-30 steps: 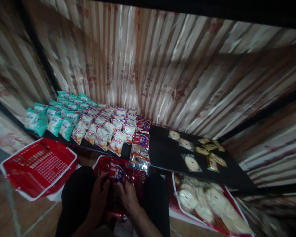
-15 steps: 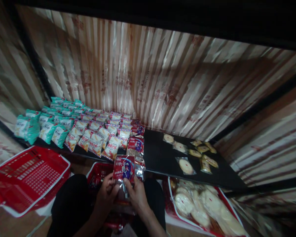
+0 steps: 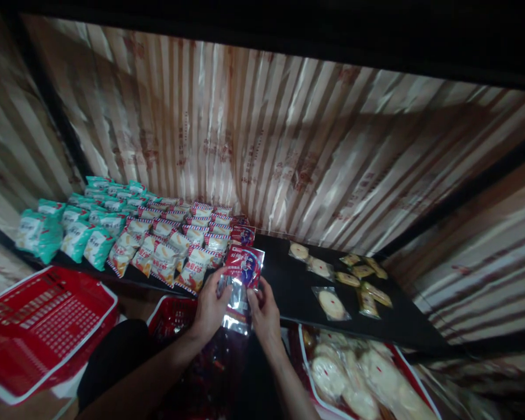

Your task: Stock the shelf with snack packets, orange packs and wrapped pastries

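Between my two hands is a dark red and silver snack packet [image 3: 241, 268], its printed front facing me at the shelf's front edge. My left hand [image 3: 213, 303] grips its left side, and my right hand [image 3: 263, 309] pinches its right side. Just behind it, another dark red packet [image 3: 242, 234] stands on the black shelf [image 3: 280, 268], partly covered. To the left stand rows of white packets with striped tops [image 3: 164, 256], then teal packets [image 3: 85, 239].
Round wrapped flatbreads [image 3: 331, 303] and small yellow packets [image 3: 367, 299] lie on the shelf's right part. Below sit a red basket [image 3: 48, 321] at left, another red basket [image 3: 160, 315] by my knees, and a bin of wrapped flatbreads [image 3: 354, 373] at right. A dark beam [image 3: 289, 52] runs overhead.
Both hands have moved forward and up with the red packet, from above my lap to the shelf's front edge. The view has shifted slightly.
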`<act>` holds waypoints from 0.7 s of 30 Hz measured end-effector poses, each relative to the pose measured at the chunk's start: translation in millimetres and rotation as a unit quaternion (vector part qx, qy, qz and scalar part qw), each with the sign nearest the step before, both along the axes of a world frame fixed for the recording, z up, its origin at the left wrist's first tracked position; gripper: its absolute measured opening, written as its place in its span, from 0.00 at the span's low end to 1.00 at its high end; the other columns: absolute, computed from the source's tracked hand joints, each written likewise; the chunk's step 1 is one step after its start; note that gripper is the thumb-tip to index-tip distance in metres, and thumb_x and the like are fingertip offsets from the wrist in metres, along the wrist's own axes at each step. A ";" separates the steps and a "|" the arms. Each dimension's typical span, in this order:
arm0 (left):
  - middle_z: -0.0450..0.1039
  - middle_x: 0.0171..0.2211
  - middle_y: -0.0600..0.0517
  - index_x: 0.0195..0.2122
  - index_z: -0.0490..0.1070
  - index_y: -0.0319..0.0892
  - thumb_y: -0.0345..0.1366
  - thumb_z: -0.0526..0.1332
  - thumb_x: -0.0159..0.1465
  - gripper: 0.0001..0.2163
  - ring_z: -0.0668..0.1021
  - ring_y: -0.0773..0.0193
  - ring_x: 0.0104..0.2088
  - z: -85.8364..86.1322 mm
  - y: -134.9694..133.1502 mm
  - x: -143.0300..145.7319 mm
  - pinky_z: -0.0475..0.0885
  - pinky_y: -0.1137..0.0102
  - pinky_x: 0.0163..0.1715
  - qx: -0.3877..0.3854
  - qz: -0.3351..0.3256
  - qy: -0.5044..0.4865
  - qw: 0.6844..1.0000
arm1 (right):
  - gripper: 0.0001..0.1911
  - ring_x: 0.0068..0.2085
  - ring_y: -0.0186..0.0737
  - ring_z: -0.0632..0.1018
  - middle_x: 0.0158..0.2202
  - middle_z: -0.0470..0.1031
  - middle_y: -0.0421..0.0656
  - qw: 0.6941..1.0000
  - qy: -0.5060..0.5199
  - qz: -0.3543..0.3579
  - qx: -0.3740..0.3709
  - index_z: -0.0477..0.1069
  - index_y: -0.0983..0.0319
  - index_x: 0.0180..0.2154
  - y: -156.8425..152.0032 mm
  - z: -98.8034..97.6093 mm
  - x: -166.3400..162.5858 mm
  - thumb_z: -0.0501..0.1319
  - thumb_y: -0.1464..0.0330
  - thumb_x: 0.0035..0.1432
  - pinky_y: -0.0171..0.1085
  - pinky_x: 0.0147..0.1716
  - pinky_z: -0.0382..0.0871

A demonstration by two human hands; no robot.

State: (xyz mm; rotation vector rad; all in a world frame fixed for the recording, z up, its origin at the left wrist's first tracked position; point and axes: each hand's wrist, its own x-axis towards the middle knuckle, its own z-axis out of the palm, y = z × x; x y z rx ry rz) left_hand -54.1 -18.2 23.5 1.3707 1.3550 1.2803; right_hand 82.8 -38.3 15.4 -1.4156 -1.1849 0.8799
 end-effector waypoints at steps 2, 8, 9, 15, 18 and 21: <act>0.70 0.48 0.48 0.51 0.66 0.43 0.34 0.55 0.57 0.19 0.72 0.60 0.48 7.1 13.3 4.4 0.65 0.64 0.50 0.021 -0.005 0.050 0.999 | 0.32 0.30 0.37 0.76 0.31 0.75 0.41 0.999 -0.024 -0.021 0.015 0.53 0.65 0.58 12.6 2.7 5.6 0.54 0.56 0.55 0.35 0.31 0.70; 0.70 0.43 0.47 0.47 0.69 0.39 0.29 0.57 0.53 0.18 0.72 0.60 0.45 3.3 44.1 15.2 0.66 0.66 0.49 0.007 -0.005 0.146 0.989 | 0.25 0.36 0.39 0.76 0.36 0.75 0.44 0.991 -0.122 -0.042 0.031 0.61 0.64 0.55 47.2 0.5 17.7 0.53 0.62 0.55 0.38 0.39 0.69; 0.70 0.41 0.47 0.45 0.69 0.40 0.28 0.57 0.53 0.17 0.73 0.61 0.43 -1.0 46.5 16.2 0.67 0.66 0.47 0.009 -0.007 0.154 0.988 | 0.23 0.38 0.40 0.76 0.39 0.75 0.46 0.989 -0.142 -0.039 0.031 0.64 0.64 0.52 50.1 -1.6 18.1 0.53 0.63 0.55 0.39 0.42 0.68; 0.70 0.39 0.47 0.41 0.72 0.40 0.26 0.56 0.52 0.15 0.72 0.60 0.43 -23.0 48.8 17.8 0.66 0.66 0.48 0.014 -0.010 0.192 0.981 | 0.18 0.44 0.43 0.74 0.43 0.74 0.51 0.965 -0.260 -0.041 0.027 0.70 0.66 0.45 49.2 -11.6 14.6 0.51 0.67 0.56 0.40 0.46 0.65; 0.69 0.42 0.45 0.42 0.72 0.38 0.26 0.55 0.54 0.14 0.71 0.59 0.44 -23.1 47.8 17.6 0.65 0.65 0.49 0.012 -0.010 0.243 0.970 | 0.18 0.44 0.42 0.74 0.43 0.74 0.51 0.955 -0.293 -0.037 0.008 0.70 0.67 0.46 47.2 -9.8 12.1 0.50 0.68 0.57 0.38 0.44 0.66; 0.68 0.44 0.44 0.43 0.71 0.38 0.28 0.54 0.56 0.14 0.69 0.60 0.47 -16.9 46.3 17.9 0.64 0.66 0.50 -0.009 -0.019 0.296 0.955 | 0.18 0.45 0.41 0.74 0.43 0.73 0.50 0.948 -0.316 -0.041 -0.015 0.70 0.67 0.47 48.2 -4.0 9.3 0.50 0.69 0.58 0.35 0.44 0.65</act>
